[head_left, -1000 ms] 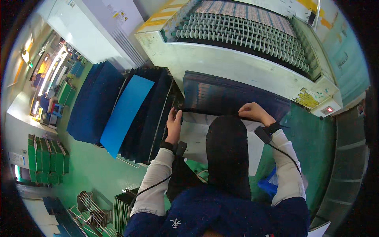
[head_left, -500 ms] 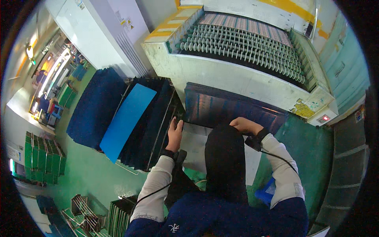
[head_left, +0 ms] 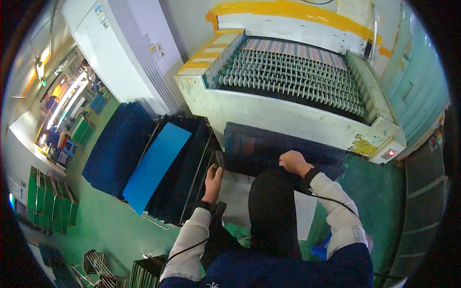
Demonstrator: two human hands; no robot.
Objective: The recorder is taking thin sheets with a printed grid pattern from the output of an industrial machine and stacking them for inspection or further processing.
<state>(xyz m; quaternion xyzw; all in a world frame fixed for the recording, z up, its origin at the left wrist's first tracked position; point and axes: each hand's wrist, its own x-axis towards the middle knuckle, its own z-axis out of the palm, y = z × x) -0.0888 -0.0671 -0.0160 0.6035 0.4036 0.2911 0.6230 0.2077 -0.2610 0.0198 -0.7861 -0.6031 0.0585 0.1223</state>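
Observation:
My left hand [head_left: 212,184] is raised beside the left end of a dark panel [head_left: 245,162]. Its thumb and fingers are apart; whether they touch the panel's corner I cannot tell. My right hand [head_left: 295,162] is closed in front of the dark panels, above my knee. Whatever its fingers pinch is hidden. More dark rectangular panels [head_left: 288,143] lean upright against the front of a machine. A pale sheet [head_left: 233,201] lies below my hands, partly covered by my legs.
The machine's roller bed [head_left: 293,77] carries patterned sheets at its far end. Left of me, a rack of dark blue panels [head_left: 120,149] holds a bright blue sheet [head_left: 156,168]. Racks of green panels [head_left: 48,204] stand farther left. A dark ribbed partition [head_left: 425,206] runs along the right.
The view has tilted, so the machine and racks sit lower in the picture. Both hands stay near the dark panels, and the right hand's fingers look more tightly curled.

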